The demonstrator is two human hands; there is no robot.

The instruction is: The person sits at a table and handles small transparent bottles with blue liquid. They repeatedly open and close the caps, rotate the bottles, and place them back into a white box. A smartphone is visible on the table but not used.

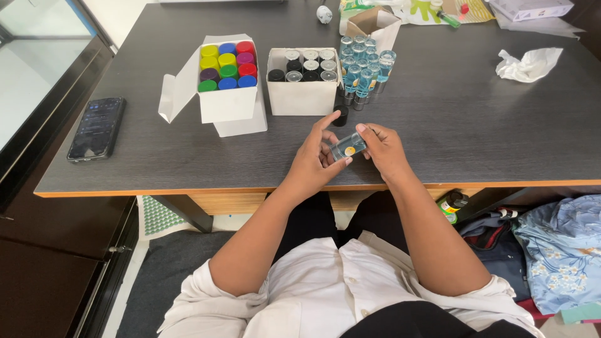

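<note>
Nearest the camera, the left hand and right hand are meeting just above the near edge of the dark table, w/ a small clear bottle lying on its side between them. Left fingers are pinching one end, index lifting free above it; right thumb and fingertips are clamping the other end. The bottle is sitting off the tabletop, roughly centre, a yellow dot showing on its side.

Handling, as a guess: it's looking light, stiff and smooth, prob. glass or hard plastic, so slippery and breakable if dropped. Best grip is looking like the two ends, or around the body, not the cap.

Just beyond the hands, a black cap is standing on the table. Behind it, a white box is holding dark and silver-topped bottles in rows. Touching its right side, a cluster of blue-tinted bottles is standing loose, no box. To the left, another open white box is holding caps in yellow, blue, red, purple, green.

Further out: a phone lying at the left edge, a crumpled tissue far right.
</note>
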